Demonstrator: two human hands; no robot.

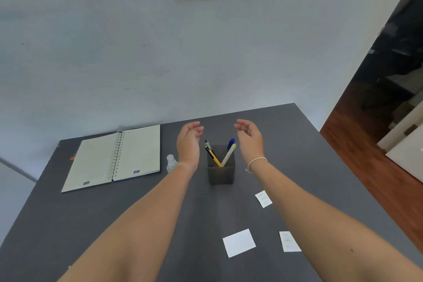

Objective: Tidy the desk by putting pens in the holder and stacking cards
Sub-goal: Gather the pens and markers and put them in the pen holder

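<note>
My left hand and right hand hover empty, fingers spread, either side of the pen holder; pens stand inside, three cards lie scattered nearer me on the tabletop

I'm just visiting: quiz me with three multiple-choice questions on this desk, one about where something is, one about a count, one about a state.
1. Where is the pen holder?
A. between the two hands
B. on the notebook
C. on the floor

2. How many white cards lie on the desk?
A. one
B. three
C. six

3. The spiral notebook is:
A. closed
B. standing upright
C. lying open

Answers: 1 A, it stands between the left hand and right hand. 2 B, cards at and. 3 C, both pages show flat.
</note>
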